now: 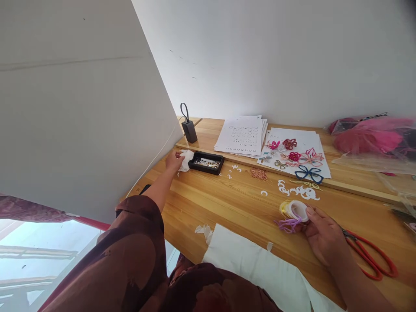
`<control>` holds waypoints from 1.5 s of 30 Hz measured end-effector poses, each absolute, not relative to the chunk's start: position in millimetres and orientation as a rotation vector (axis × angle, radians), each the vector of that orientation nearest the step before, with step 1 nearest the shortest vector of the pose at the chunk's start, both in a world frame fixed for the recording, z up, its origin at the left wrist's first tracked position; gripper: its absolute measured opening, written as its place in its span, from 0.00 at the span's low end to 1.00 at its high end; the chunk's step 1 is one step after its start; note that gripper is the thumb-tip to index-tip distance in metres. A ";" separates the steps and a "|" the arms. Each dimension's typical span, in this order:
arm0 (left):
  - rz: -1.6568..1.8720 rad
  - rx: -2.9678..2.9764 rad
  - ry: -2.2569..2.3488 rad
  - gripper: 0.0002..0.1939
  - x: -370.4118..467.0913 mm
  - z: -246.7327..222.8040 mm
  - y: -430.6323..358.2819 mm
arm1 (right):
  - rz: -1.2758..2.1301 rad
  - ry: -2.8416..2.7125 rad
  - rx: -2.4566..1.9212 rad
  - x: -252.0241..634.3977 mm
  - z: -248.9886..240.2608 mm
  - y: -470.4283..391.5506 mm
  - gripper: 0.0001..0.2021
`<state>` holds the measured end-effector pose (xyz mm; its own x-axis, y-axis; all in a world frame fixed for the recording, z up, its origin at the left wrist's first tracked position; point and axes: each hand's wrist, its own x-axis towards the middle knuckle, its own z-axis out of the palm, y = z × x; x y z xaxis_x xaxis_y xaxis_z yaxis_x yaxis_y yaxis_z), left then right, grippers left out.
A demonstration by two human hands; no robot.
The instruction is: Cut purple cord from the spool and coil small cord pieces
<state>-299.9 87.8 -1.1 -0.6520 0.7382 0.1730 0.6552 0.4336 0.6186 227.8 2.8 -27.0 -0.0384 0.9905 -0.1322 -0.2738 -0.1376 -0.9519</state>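
Observation:
My left hand (174,161) reaches to the left end of the table and pinches a crumpled white tissue or cloth (186,161). That piece lies against a black tray (222,166), which holds small shiny beads (207,163). In my right hand (325,234) is a white spool wound with gold wire (286,209), tipped on its side. A loose bit of purple yarn (289,225) hangs at the spool's front. Red-handled scissors (367,253) lie to the right, partly behind my right wrist. White paper crescents (305,192) are scattered just behind the spool.
A raised wooden strip runs along the table. Behind it are printed sheets (238,135), several wire-and-yarn flowers (294,157) on paper, a clear bag of pink material (373,141) and a black box with a loop (189,131). White cloth (247,255) covers the front edge.

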 end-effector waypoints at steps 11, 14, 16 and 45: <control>1.061 1.205 2.527 0.05 -281.8 13.3 85.5 | 1.428 -0.972 -1.079 228.8 -27.3 3.7 0.16; 1.184 1.119 2.488 0.03 -283.0 18.8 74.8 | 1.436 -0.975 -1.080 229.8 -28.6 4.4 0.16; 1.311 1.045 2.448 0.02 -281.9 23.3 67.1 | 1.447 -0.968 -1.081 230.5 -29.2 4.3 0.17; 1.157 0.666 0.833 0.13 -13.5 107.0 -68.2 | 1.467 -0.915 -1.004 219.6 -19.0 -4.3 0.19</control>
<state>-13.5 -68.2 107.0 0.1770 0.9600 -0.2169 -0.5106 0.2780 0.8136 219.6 -4.3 -19.0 -0.0589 0.9927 -0.1055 -0.3421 -0.1193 -0.9320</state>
